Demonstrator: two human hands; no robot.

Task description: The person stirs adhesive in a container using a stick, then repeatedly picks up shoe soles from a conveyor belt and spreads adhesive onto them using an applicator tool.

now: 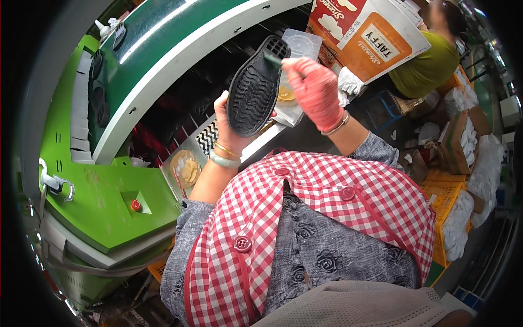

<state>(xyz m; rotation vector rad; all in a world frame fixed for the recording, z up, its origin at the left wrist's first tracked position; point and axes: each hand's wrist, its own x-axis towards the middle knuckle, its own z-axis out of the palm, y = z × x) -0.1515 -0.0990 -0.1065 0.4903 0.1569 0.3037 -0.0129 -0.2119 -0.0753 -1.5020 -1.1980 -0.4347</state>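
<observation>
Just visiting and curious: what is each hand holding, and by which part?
The left hand holds a black shoe sole by the sides of its lower part. The red-gloved right hand pinches a small green tool by one end.

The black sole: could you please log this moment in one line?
left hand: holds black sole | right hand: red-gloved, holds green tool at sole's upper end | contact: unclear

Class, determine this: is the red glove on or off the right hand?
On: the red glove covers the back of the right hand down toward the bangle at the wrist.
</observation>
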